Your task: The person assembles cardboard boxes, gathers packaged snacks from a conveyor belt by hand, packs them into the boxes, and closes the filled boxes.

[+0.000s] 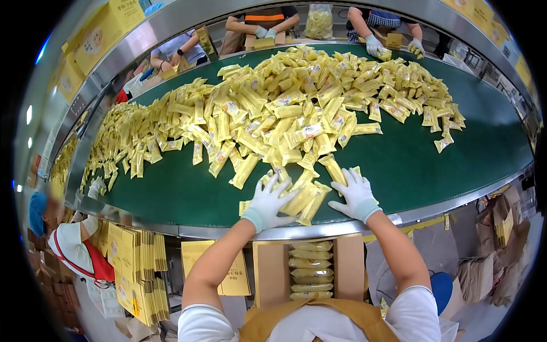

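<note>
Both my hands wear white gloves and rest at the near edge of the green table. My left hand (269, 200) has its fingers spread against the left side of a few yellow packets (306, 196). On their right side, my right hand (355, 195) is spread too, its fingertips near a packet. Beyond them a large heap of yellow wrapped packets (296, 102) covers the middle of the table. Below the edge, in front of my body, an open cardboard box (270, 273) holds a row of packets (311, 271).
A metal rim (256, 232) borders the green table (456, 165). Flat yellow cartons (137, 268) stand at the lower left, near a co-worker (74, 245) in a blue cap. Across the table, other people's gloved hands (374, 45) handle packets. Brown cartons (478, 273) lie at the right.
</note>
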Motion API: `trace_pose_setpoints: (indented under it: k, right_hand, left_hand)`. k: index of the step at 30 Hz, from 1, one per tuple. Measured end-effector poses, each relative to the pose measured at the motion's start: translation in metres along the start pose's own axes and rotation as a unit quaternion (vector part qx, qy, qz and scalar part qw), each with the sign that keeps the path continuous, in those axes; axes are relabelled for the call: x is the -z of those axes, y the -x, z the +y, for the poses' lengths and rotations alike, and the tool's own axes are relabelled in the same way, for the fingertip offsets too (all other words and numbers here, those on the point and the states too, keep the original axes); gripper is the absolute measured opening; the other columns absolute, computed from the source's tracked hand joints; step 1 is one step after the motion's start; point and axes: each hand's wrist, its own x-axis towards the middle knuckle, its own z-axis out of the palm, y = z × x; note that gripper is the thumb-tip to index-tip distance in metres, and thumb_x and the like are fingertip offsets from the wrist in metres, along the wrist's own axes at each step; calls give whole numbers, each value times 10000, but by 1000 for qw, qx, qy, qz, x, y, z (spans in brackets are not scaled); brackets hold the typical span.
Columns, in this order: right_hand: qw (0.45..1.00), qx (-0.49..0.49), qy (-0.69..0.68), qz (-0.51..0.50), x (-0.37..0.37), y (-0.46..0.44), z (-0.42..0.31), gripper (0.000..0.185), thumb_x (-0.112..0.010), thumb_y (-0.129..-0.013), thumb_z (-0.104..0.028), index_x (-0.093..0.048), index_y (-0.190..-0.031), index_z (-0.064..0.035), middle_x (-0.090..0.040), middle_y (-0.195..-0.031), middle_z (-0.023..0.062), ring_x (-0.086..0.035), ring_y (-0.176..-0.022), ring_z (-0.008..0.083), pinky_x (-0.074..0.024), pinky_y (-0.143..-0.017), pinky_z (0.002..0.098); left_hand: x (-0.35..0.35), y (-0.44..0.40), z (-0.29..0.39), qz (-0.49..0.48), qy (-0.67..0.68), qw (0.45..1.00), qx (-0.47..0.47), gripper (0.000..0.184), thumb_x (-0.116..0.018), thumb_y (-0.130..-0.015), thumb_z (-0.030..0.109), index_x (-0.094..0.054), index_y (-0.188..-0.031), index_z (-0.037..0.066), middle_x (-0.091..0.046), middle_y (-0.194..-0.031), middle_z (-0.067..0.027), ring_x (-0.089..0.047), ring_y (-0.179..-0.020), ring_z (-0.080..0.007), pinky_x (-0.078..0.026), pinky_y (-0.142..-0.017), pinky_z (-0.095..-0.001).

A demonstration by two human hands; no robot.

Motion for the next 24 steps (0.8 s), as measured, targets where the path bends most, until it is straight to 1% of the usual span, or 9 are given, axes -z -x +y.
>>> trace_pose_setpoints:
  k: [2,5,6,10,13,15,19,21,24]
  right_hand:
    - [1000,23,0,11,-1,18,12,600,-690,-844,-519,-592,-1374,-257,-401,-1528,231,-348,-1436,423,-330,-1097,596]
    - [998,12,-20,62,5,38,17,724,-754,-822,-376,-480,-1472,-214,-410,-1530,206,-382,-1405,436,-358,-1108,539]
    - [994,-20,-50,91,3,45,18,758,-771,-810,-337,-459,-1484,-192,-424,-1517,207,-404,-1384,440,-376,-1101,516]
    - [978,-179,-81,76,-2,61,40,734,-790,-782,-143,-461,-1434,-67,-567,-1245,206,-549,-1121,419,-475,-966,470]
    - [957,-268,-61,90,9,66,53,646,-773,-797,-95,-516,-1387,-33,-580,-1136,186,-559,-1051,395,-482,-937,465]
    - [953,-234,-79,172,17,61,59,571,-749,-818,-105,-544,-1345,-28,-584,-1126,190,-564,-1040,404,-486,-904,480]
    - [942,-179,-195,206,36,20,33,567,-798,-793,-222,-597,-1280,-12,-598,-1085,196,-587,-1031,403,-491,-908,463]
    - [949,-194,-176,175,31,-7,14,523,-803,-791,-302,-637,-1207,-32,-607,-1081,194,-606,-1017,398,-510,-898,461]
    - [966,-252,-62,16,1,-41,1,546,-812,-758,-454,-662,-1107,-62,-611,-1131,199,-633,-1039,370,-543,-896,446]
  left_hand:
    - [-5,20,-9,19,27,999,-16,805,-752,-795,470,-475,-1470,130,-392,-1545,-225,-330,-1443,-449,-340,-1129,-514]
    - [-25,50,-18,59,57,995,60,822,-753,-807,426,-432,-1494,110,-387,-1546,-226,-410,-1396,-387,-382,-1081,-469]
    - [-11,54,-9,63,66,991,101,797,-770,-798,343,-447,-1466,52,-481,-1471,-194,-503,-1301,-346,-405,-1042,-451]
    - [-22,83,-20,78,61,984,146,599,-753,-820,218,-556,-1373,98,-616,-1246,-128,-570,-1175,-336,-429,-1006,-453]
    - [7,92,-36,-63,43,979,191,481,-762,-799,169,-630,-1261,149,-625,-1179,-96,-591,-1112,-327,-454,-969,-459]
    - [33,85,-36,-103,-35,969,223,398,-751,-775,84,-663,-1156,156,-638,-1110,-82,-614,-1048,-334,-467,-938,-448]
    - [70,50,-30,59,54,992,96,358,-697,-774,18,-648,-1114,123,-656,-1114,-102,-604,-1074,-344,-444,-974,-442]
    - [58,24,-34,40,37,997,-46,375,-673,-763,-8,-647,-1115,116,-660,-1138,-93,-592,-1127,-323,-428,-1006,-420]
    - [16,0,-39,-61,2,989,-135,375,-647,-771,-16,-653,-1117,128,-657,-1156,-59,-564,-1211,-266,-403,-1065,-394]
